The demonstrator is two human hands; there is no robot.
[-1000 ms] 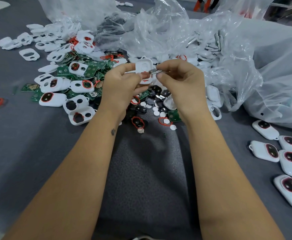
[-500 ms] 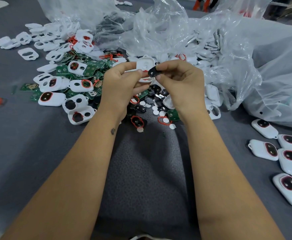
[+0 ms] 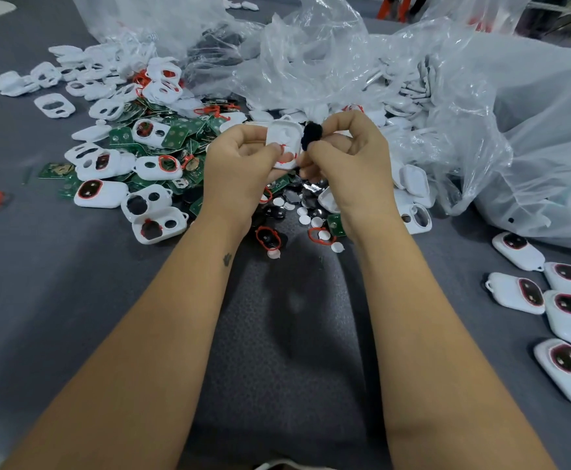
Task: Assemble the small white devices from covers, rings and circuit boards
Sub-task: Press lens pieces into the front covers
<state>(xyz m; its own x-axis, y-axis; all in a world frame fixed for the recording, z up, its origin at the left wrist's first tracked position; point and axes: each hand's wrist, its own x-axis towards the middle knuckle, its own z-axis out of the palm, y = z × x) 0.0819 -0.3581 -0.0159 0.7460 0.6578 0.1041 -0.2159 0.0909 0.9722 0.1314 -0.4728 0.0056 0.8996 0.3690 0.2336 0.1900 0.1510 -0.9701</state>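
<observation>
the person holds the work lifted off the grey surface (image 3: pixel 33 300), above the middle of the parts heap, probably so both hands can turn it and the eyes can check the fit. the left hand (image 3: pixel 240 161) has its fingers curled round a white cover (image 3: pixel 282 142), thumb across the lower edge, with the hollow inner side facing up; a bit of red ring (image 3: pixel 285 159) shows at that lower edge, so the ring seems already seated. the right hand (image 3: pixel 348 150) pinches a small black piece (image 3: pixel 311 135) between thumb and fingertips, just at the cover's right edge and touching or nearly touching it (blur makes the piece hard to name; it may be a dark insert or pad). the pinch suits a small part that must be lined up with an opening.

the stock lies where each hand can reach it: green circuit boards (image 3: pixel 179 134) and open covers to the left, small white discs (image 3: pixel 306 212) and dark pieces directly under the hands, clear plastic bags (image 3: pixel 396 69) of more covers behind. finished devices (image 3: pixel 514 293) sit apart at the right, away from the loose parts, likely to keep done work from mixing with unfinished. the step in hand looks like pressing the black piece into the cover.
</observation>
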